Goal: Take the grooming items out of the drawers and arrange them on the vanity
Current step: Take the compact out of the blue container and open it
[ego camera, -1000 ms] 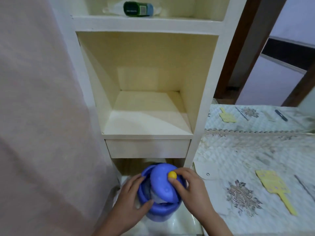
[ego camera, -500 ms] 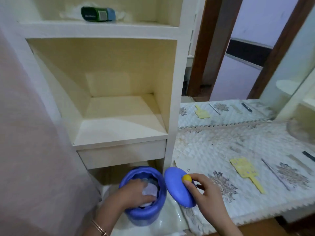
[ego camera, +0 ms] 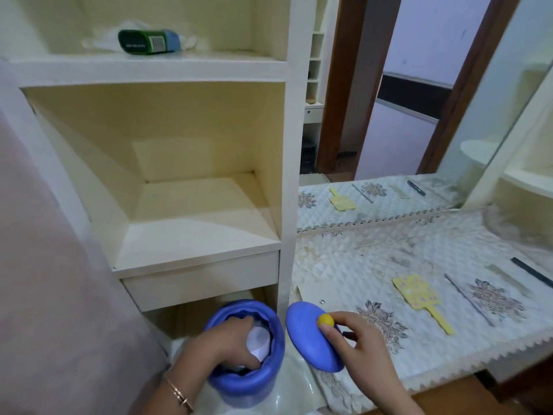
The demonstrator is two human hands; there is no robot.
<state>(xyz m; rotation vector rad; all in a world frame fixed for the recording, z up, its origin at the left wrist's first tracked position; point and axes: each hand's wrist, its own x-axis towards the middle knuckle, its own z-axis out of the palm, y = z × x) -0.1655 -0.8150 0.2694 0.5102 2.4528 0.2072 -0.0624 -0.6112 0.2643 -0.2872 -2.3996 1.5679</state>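
**At the vanity's left edge: open blue tub, both hands busy**

Low in the view, below a closed drawer front (ego camera: 203, 283), stands a round blue tub (ego camera: 245, 381) with its top off. The left hand (ego camera: 221, 345), a thin bracelet (ego camera: 179, 393) on its wrist, reaches into the tub. Its fingers curl round a white wad (ego camera: 258, 339), which may be paper or cloth; the view is too soft to tell. The right hand (ego camera: 359, 345) holds the blue lid (ego camera: 311, 336) tilted just beside the tub, pinching its yellow knob (ego camera: 325, 319). To the right, the vanity (ego camera: 374, 259) has a quilted white cover. On it lie a yellow paddle brush (ego camera: 417, 292), a thin metal rod (ego camera: 468, 298) and a dark comb (ego camera: 532, 272). A green bottle (ego camera: 146, 41) lies on the upper shelf.
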